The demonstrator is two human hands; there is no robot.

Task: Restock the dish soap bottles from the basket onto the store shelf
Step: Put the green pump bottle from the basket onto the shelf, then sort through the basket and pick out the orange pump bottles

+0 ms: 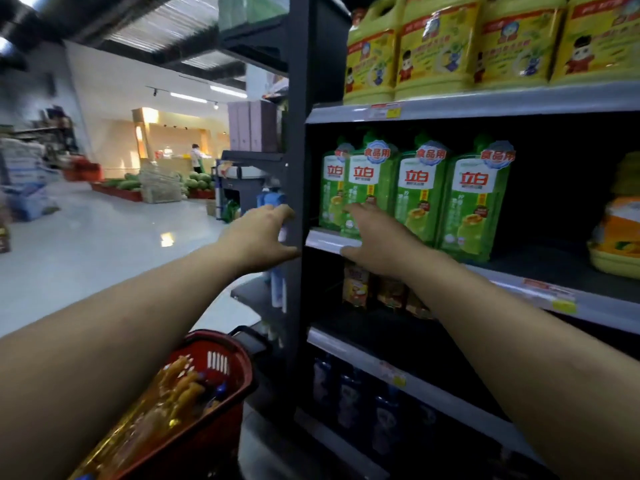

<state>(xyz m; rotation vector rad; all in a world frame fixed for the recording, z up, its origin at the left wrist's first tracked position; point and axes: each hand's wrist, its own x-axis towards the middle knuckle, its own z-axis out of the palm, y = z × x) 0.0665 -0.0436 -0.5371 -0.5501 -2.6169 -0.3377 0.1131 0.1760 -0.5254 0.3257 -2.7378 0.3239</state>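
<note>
The green dish soap bottles point(419, 192) stand upright in a tight row at the left end of the middle shelf point(329, 241), labels facing out, the front ones right at the shelf's lip. The right hand point(377, 240) reaches in with fingers stretched out nearly straight, their tips against the front of the second bottle from the left point(367, 178). Its thumb is splayed low by the shelf edge; it is touching, not clasping. The left hand point(259, 233) is spread wide against the dark upright post point(298, 133) at the shelf's end, holding nothing.

Down by the left forearm sits the red basket point(227, 344), with blurred golden-yellow bottles point(173, 393) lying in it. Big yellow jugs point(450, 46) line the shelf above, and an orange and yellow bottle point(620, 230) stands well off to the right on the middle shelf. Across the shiny floor, watermelons point(197, 180) are heaped near a lit counter.
</note>
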